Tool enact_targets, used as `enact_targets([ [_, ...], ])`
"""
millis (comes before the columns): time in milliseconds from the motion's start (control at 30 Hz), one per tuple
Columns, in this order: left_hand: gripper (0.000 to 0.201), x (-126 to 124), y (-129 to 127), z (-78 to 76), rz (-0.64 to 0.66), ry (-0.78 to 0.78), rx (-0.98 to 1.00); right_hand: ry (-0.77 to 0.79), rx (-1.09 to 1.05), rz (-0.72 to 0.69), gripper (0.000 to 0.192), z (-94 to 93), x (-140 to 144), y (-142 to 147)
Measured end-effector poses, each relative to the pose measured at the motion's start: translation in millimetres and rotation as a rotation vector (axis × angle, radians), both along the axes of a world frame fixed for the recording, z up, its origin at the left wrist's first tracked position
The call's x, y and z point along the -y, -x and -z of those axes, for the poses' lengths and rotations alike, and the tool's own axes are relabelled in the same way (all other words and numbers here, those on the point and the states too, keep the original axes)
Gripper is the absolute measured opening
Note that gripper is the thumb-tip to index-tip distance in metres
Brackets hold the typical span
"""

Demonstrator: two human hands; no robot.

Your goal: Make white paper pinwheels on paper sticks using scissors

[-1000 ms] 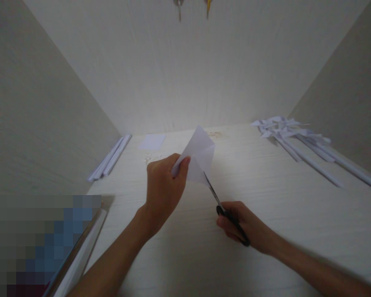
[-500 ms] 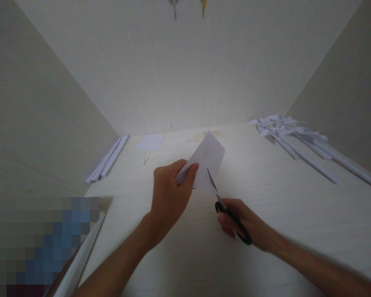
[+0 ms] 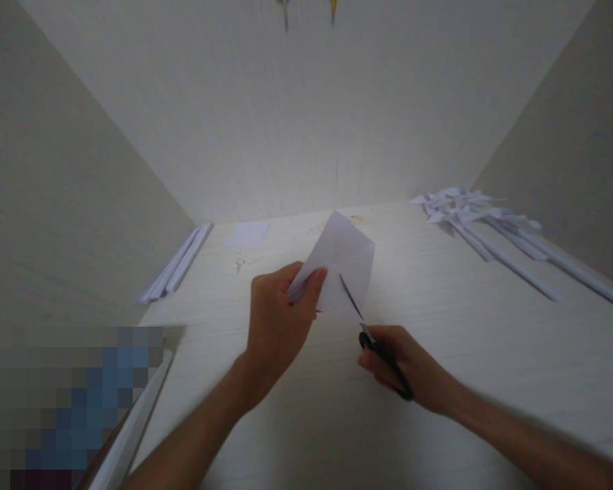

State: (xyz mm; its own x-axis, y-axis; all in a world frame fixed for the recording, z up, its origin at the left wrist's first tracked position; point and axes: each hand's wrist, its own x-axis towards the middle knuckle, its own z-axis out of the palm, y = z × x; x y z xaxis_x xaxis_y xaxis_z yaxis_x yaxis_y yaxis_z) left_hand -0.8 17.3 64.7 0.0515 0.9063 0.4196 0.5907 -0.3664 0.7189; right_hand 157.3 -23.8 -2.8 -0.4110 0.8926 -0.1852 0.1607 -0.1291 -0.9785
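Note:
A square sheet of white paper (image 3: pixel 347 248) with faint creases is raised above the table, one corner pointing away from me. My left hand (image 3: pixel 280 306) pinches its left side, thumb on top and fingers underneath. Black-handled scissors (image 3: pixel 387 361) are in my right hand (image 3: pixel 409 367), fingers through the handles. One dark blade lies across the paper from its near right corner toward the middle; the other blade is mostly hidden beneath the sheet.
Rolled paper sticks (image 3: pixel 181 262) lie by the left wall. A flat white paper square (image 3: pixel 248 234) rests near the back wall. Several paper pinwheels (image 3: pixel 462 207) on sticks are piled at the right. Table edge (image 3: pixel 133 435) runs along the lower left.
The paper has turned slightly and looks wider and flatter toward me. The scissors' blades are closer together, with the tip nearer the paper's middle. Both hands keep their holds.

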Motion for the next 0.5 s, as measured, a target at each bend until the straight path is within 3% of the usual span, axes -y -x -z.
enact_targets([
  [367,0.03,-0.2,-2.0,2.1,0.001,0.056,0.056,0.079,-0.004,0.002,0.037,5.5,-2.1,0.4],
  [500,0.027,-7.5,4.0,-0.5,-0.051,0.054,0.111,0.08,0.077,-0.097,0.031,6.8,-2.3,-4.3],
])
